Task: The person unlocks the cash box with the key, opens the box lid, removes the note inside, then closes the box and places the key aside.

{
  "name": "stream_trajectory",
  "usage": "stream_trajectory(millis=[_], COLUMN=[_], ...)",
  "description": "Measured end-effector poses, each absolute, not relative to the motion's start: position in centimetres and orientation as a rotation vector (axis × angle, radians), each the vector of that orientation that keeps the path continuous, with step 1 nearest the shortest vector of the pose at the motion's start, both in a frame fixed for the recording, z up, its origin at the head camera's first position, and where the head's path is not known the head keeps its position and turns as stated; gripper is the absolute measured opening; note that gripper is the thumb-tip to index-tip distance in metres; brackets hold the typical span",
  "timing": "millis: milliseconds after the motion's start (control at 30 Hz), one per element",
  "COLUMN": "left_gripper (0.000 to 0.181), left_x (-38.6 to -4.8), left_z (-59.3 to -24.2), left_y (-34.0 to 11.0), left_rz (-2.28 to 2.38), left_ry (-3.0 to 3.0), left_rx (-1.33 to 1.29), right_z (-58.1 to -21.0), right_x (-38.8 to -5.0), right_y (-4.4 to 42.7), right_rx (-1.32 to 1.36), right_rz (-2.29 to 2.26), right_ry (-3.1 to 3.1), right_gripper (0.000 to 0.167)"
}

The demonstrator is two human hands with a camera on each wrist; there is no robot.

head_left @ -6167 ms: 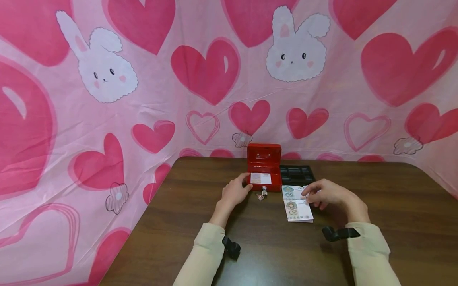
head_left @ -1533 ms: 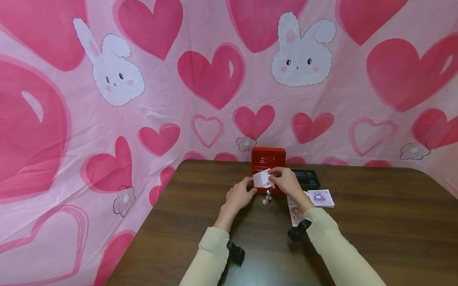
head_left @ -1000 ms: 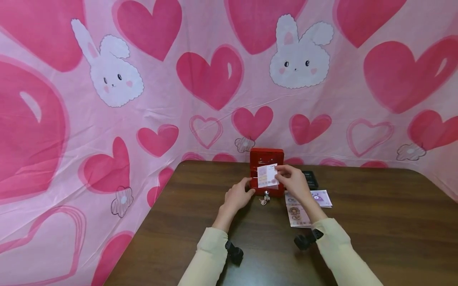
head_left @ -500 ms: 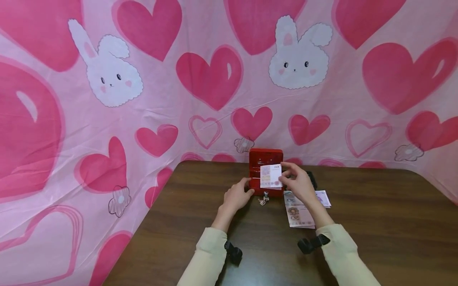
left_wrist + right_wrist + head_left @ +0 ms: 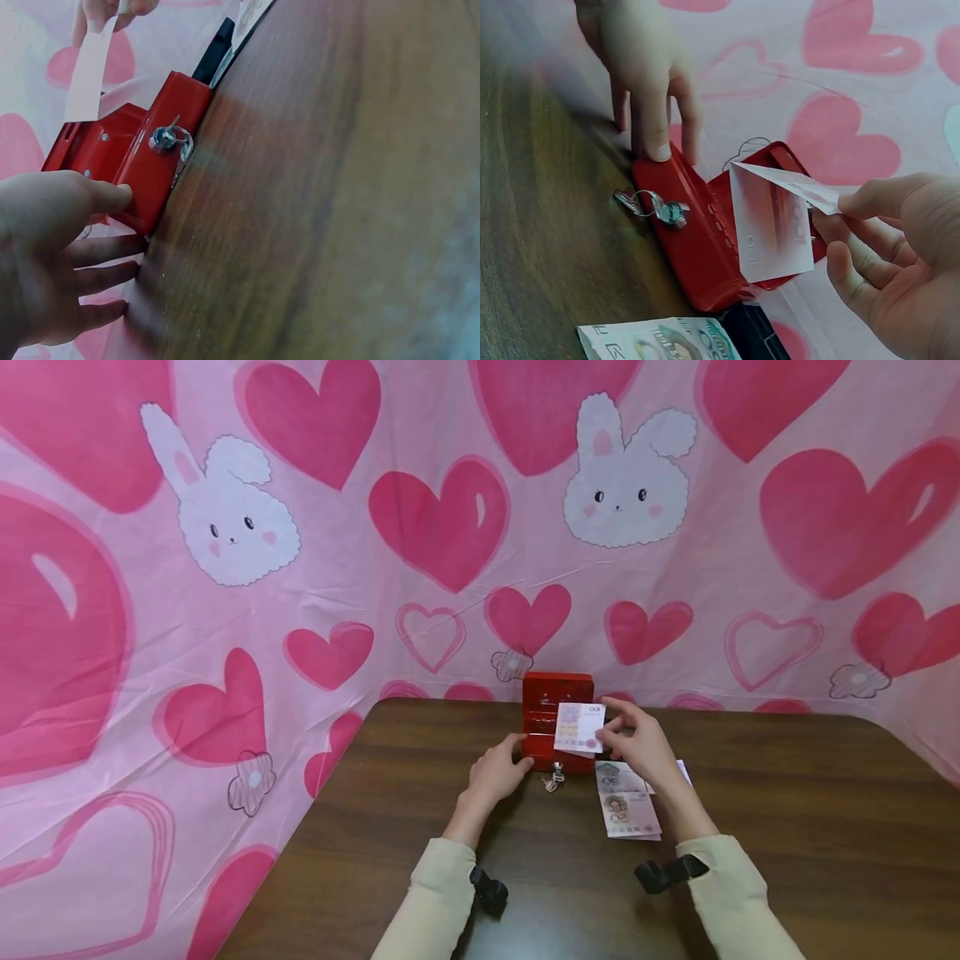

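A small red cash box [image 5: 536, 749] stands with its lid up at the table's back, keys [image 5: 178, 137] hanging from its front lock. The left hand [image 5: 495, 770] holds the box's left end, its thumb on the front edge in the left wrist view [image 5: 56, 247]. Between thumb and fingers, the right hand [image 5: 647, 745] pinches folded pink notes [image 5: 579, 727] above the box's right part; the right wrist view shows that hand [image 5: 907, 255] with the notes [image 5: 769, 225] spread apart. Below it lie notes [image 5: 630, 814] on the table, pink and greenish.
A black tray [image 5: 754, 330] sits against the box's right side, mostly hidden by the right hand in the head view. Another pale paper [image 5: 683, 771] shows behind the right wrist. The wooden table [image 5: 555, 885] ends at a pink cloth [image 5: 442, 427] with hearts and rabbits.
The right hand has lifted the pink notes from the box and moved them rightward. Pink notes now lie over the greenish ones on the table. The left hand stays at the box.
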State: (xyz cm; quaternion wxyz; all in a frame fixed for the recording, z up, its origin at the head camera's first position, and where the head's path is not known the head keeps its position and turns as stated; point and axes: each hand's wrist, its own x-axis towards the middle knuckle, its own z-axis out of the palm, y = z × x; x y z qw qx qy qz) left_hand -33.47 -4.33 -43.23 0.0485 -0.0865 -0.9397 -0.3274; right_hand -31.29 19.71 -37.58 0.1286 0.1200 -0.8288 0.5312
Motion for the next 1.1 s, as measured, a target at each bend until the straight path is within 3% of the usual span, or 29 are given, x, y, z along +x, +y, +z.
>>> stream_trajectory(millis=[1100], left_gripper=[0.048], left_x=[-33.2], left_z=[-43.3], left_y=[-4.8], left_rz=[-1.000], left_ry=[-2.849], left_rx=[-0.318], right_z=[-36.1], right_x=[-29.7], right_y=[26.0], right_rx=[0.511], right_rz=[1.503], right_ry=[-2.605], right_gripper=[0.050])
